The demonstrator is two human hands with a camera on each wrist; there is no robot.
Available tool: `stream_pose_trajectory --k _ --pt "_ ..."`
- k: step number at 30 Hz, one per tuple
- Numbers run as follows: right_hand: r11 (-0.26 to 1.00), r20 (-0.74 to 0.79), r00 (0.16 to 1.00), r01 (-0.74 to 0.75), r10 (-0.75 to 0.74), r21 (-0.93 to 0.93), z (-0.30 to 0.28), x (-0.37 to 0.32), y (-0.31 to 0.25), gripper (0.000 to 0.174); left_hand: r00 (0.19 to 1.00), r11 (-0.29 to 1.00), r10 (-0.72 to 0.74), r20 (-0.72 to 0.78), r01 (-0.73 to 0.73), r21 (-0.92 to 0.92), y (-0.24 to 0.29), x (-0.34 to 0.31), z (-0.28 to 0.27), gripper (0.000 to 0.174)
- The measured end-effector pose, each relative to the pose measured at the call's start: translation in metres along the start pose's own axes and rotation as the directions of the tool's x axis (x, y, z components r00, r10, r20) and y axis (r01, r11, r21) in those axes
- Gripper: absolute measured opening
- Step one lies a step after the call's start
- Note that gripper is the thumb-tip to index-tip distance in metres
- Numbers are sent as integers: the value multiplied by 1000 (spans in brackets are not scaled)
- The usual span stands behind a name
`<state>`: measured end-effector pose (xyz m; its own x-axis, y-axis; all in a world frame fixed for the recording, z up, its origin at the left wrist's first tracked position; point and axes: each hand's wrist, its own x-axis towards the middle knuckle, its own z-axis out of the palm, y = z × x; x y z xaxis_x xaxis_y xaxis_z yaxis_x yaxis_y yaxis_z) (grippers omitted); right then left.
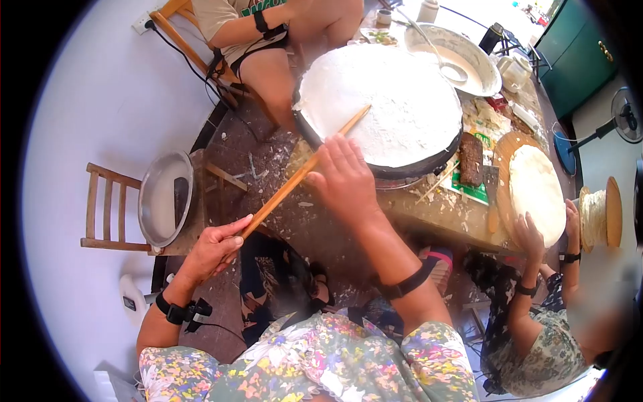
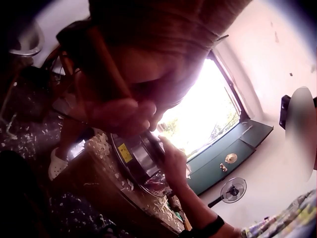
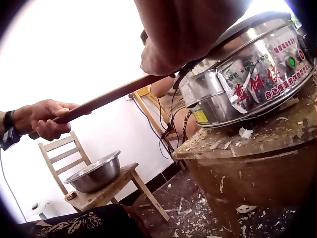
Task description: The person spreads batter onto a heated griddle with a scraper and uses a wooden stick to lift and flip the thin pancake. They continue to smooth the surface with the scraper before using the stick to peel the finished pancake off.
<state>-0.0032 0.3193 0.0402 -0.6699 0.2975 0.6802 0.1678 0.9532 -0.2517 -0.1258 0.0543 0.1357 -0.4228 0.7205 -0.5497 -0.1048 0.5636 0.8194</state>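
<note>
My left hand (image 1: 216, 249) grips the lower end of a long wooden stick (image 1: 281, 194), thumb along it. Fingers (image 1: 340, 154) of my right hand (image 1: 347, 179) lie fairly straight over the stick farther up, pressing it near the griddle's edge. The stick's far tip rests on a white, floury-looking layer (image 1: 395, 94) covering the round electric griddle (image 1: 442, 163). That layer is smooth at left and rough at right. In the right wrist view, the griddle's metal side (image 3: 208, 91) shows red lettering and buttons; my right fingertips are hidden there.
A batter basin (image 1: 462, 50) with a ladle stands behind the griddle. At right, another person's hands (image 1: 529, 236) touch a pale round stack (image 1: 536, 194) on a wooden board (image 1: 507, 151). A brown block (image 1: 471, 159) lies between. A metal bowl (image 1: 163, 201) sits on a chair at left.
</note>
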Motion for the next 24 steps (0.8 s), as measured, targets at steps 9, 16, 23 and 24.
stream_pose_trajectory --k 9,16,23,24 --pt "999 -46 998 -45 45 -14 -30 -35 9 43 999 993 -2 51 -4 117 3 -10 30 49" --pt "996 -71 995 -74 71 -39 -47 -50 9 40 996 995 15 92 -24 97 4 -15 43 51" --pt "991 -66 996 -68 61 -116 -59 -65 14 39 986 995 20 168 -37 97 5 -16 54 50" --pt "990 -64 996 -69 61 -123 -61 -66 12 39 984 998 16 180 -25 51 3 -17 55 50"
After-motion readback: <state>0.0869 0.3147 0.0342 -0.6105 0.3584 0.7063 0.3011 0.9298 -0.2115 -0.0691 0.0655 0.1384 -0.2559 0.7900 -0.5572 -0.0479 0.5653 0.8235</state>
